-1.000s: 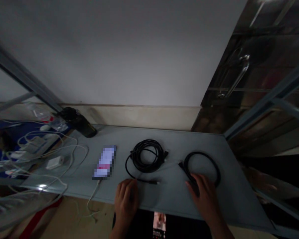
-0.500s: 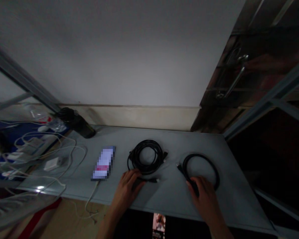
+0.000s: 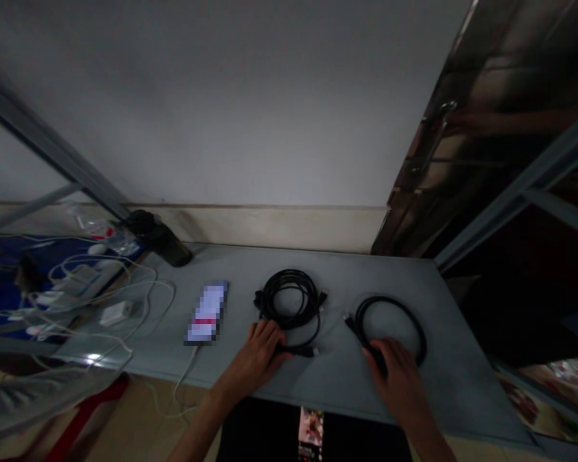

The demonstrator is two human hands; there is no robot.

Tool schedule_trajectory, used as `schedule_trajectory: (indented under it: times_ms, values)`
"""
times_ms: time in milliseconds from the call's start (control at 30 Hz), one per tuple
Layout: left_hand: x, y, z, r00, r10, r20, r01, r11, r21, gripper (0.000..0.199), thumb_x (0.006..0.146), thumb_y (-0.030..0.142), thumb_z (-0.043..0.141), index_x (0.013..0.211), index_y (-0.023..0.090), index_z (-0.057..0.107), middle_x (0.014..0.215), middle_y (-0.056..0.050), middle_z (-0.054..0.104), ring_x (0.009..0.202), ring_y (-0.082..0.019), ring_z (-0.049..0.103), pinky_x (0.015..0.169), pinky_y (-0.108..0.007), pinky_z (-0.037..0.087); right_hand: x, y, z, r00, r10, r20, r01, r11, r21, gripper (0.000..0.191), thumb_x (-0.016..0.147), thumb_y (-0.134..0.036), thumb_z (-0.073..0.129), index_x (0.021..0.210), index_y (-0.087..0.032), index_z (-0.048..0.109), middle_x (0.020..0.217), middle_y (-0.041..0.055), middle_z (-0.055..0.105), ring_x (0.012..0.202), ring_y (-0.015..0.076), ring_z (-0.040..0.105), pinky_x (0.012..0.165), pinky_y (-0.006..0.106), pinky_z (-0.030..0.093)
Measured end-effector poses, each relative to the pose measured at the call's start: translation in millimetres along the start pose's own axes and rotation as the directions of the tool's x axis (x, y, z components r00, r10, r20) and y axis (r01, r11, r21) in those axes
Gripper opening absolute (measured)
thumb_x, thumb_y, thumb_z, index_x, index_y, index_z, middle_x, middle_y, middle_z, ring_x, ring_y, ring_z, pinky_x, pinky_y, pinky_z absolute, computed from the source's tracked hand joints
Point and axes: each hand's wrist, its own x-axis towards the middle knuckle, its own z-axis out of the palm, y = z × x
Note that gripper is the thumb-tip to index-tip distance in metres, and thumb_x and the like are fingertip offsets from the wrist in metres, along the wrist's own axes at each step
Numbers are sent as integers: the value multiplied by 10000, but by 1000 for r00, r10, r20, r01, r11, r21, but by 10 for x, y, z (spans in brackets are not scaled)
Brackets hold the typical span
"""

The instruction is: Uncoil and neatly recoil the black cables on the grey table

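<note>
While both hands are held at the front edge of the grey tabletop (image 3: 337,391), the following are recorded, left to right: smartphone (image 3: 207,313), screen obscured; coiled black cable (image 3: 289,298), its plug (image 3: 309,351) lying just right of the left hand (image 3: 257,359), grip undetermined; looped black cable (image 3: 390,317), covered at its near side by the right hand (image 3: 397,378), grip likewise undetermined.

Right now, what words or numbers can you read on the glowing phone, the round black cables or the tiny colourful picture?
Glowing rectangular phone screen: blurred into blocks, unreadable.
Coiled black cable: no text visible.
Small colourful picture strip: too small to read.
So no words, labels or numbers can be read.
</note>
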Motion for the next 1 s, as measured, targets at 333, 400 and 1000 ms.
schedule_trajectory:
  times_ms: [333,400,1000]
  values:
    - [159,-74,-175,997,12,-73,-11,1000,22,185,1185,315,495,1220,255,667,1122,-74,802,1055,-287,732,1021,-476,504,5,-1,-4,1000,0,-25,1,1000,14,324,1188,-544,510,1201,-251,648,1088,106,763,1017,313,744,943,508,574]
    - [292,-67,-202,994,-6,-108,8,1000,24,224,1190,331,489,1257,260,691,1159,-88,808,1101,-299,712,1053,-496,490,3,2,-4,1000,-2,-30,3,1000,16,321,1187,-538,515,1199,-251,658,1089,102,766,1018,309,750,927,495,580]
    - [740,-123,186,902,-224,-368,206,975,-88,459,1150,437,578,1572,258,602,1634,-190,527,1536,-359,510,1264,-634,463,9,-25,-24,1000,28,-1,-28,999,30,275,1183,-511,542,1210,-257,644,1105,92,756,1039,321,739,931,496,552]
